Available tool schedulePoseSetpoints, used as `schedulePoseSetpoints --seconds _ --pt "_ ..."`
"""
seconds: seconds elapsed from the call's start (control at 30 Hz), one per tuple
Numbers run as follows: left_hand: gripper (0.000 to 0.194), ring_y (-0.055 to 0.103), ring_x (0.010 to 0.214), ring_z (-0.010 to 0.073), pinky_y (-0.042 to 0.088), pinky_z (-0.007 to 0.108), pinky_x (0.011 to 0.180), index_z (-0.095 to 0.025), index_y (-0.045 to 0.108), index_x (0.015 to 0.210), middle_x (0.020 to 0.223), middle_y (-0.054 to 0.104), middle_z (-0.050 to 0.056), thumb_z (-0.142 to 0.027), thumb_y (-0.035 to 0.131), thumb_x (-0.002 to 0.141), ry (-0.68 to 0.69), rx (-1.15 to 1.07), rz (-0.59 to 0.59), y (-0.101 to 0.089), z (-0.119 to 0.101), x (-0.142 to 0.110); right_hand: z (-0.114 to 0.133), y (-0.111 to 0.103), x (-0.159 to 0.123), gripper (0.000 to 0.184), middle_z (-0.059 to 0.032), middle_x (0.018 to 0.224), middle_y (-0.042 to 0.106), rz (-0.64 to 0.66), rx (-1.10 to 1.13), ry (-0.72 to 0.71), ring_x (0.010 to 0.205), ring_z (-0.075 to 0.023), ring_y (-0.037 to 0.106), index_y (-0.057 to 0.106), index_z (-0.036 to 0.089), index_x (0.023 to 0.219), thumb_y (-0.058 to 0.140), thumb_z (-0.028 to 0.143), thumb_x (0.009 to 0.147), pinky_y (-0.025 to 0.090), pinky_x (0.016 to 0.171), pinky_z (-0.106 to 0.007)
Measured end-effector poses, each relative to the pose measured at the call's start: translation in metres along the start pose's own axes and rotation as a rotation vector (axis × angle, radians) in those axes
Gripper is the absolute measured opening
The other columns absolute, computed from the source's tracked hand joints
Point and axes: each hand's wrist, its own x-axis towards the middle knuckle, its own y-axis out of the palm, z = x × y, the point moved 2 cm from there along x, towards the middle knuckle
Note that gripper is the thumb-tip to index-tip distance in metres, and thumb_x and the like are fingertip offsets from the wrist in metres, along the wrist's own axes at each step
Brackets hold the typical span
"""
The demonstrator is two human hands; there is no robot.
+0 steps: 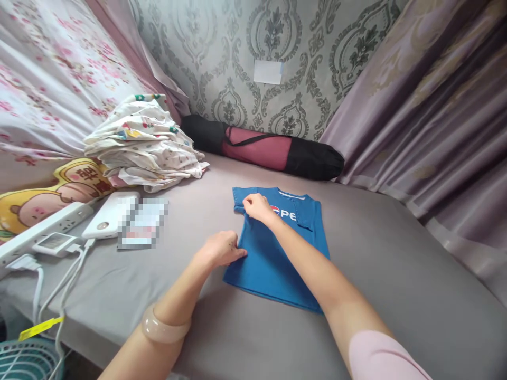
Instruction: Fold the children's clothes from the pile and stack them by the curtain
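Note:
A blue T-shirt (pixel 273 264) with white letters and a round logo on its chest lies flat, collar away from me. Its right sleeve is folded inward over the chest. My right hand (pixel 258 207) pinches the shirt by the left sleeve, near the armpit. Lower down, my left hand (pixel 225 249) grips the shirt's left side edge between thumb and fingers; the fingertips are partly hidden. A pale bangle (pixel 165 326) circles my left wrist.
Folded patterned cloth (pixel 152 142) is piled at the back left. A black and pink roll bag (pixel 257 149) lies along the wall. A power strip (pixel 47 232), a white power bank (pixel 111 215) and cables are on the left; a blue basket (pixel 31 361) stands below the edge.

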Motion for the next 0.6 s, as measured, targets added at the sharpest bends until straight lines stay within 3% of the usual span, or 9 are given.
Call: schedulePoseSetpoints --seconds 0.1,0.17,0.23,0.3,0.43,0.53,0.6 --pt "0.025 0.065 0.066 0.0225 0.038 0.027 0.055 -0.022 0.056 0.058 0.064 0.067 0.005 -0.038 0.062 0.075 0.034 0.050 -0.063 -0.001 -0.001 -0.001 0.019 0.016 0.033 0.029 -0.0130 0.114 0.069 -0.031 -0.047 0.098 0.108 -0.0255 0.064 0.070 0.018 0.106 0.048 0.029 0.091 0.046 0.090 -0.032" --pt "0.016 0.067 0.072 0.0240 0.039 0.027 0.056 -0.022 0.059 0.065 0.070 0.068 0.005 -0.034 0.063 0.074 0.067 0.073 -0.088 0.000 -0.002 -0.002 0.027 0.027 0.045 0.038 -0.0193 0.128 0.060 -0.035 -0.061 0.166 0.116 -0.0295 0.059 0.063 0.014 0.120 0.055 0.034 0.089 0.046 0.094 -0.037" --pt "0.012 0.067 0.074 0.0244 0.040 0.028 0.057 -0.022 0.057 0.066 0.070 0.067 0.005 -0.030 0.060 0.074 0.090 0.083 -0.070 0.002 -0.002 -0.002 0.032 0.037 0.052 0.046 -0.0244 0.133 0.053 -0.037 -0.041 0.214 0.118 -0.0318 0.058 0.058 0.009 0.126 0.060 0.030 0.086 0.045 0.097 -0.041" --pt "0.010 0.067 0.075 0.0249 0.041 0.029 0.058 -0.022 0.054 0.066 0.070 0.066 0.005 -0.027 0.058 0.074 0.115 0.083 -0.059 0.004 -0.001 -0.002 0.033 0.045 0.056 0.042 -0.0261 0.134 0.051 -0.053 0.010 0.228 0.118 -0.0316 0.058 0.057 0.008 0.125 0.058 0.019 0.085 0.045 0.098 -0.042" --pt "0.008 0.063 0.058 0.0194 0.042 0.027 0.051 -0.022 0.048 0.076 0.074 0.064 0.003 -0.022 0.055 0.072 0.142 -0.031 -0.008 0.007 0.001 -0.002 0.022 0.048 0.063 0.028 -0.0215 0.125 0.059 -0.088 0.158 0.248 0.115 -0.0298 0.060 0.068 0.012 0.103 0.052 0.005 0.082 0.046 0.097 -0.040" --pt "0.015 0.055 0.043 0.0125 0.040 0.024 0.041 -0.022 0.045 0.084 0.080 0.062 0.001 -0.021 0.052 0.071 0.112 -0.190 0.091 0.010 0.001 -0.004 0.004 0.038 0.067 0.017 -0.0152 0.103 0.069 -0.123 0.342 0.276 0.102 -0.0262 0.066 0.069 0.015 0.086 0.053 0.008 0.083 0.051 0.087 -0.036" --pt "0.016 0.055 0.046 0.0120 0.040 0.023 0.039 -0.022 0.044 0.085 0.084 0.060 0.002 -0.022 0.052 0.071 0.118 -0.248 0.107 0.011 -0.001 -0.006 -0.011 0.026 0.067 0.017 -0.0089 0.086 0.070 -0.160 0.492 0.302 0.085 -0.0201 0.069 0.068 0.016 0.082 0.051 0.013 0.085 0.054 0.075 -0.029"
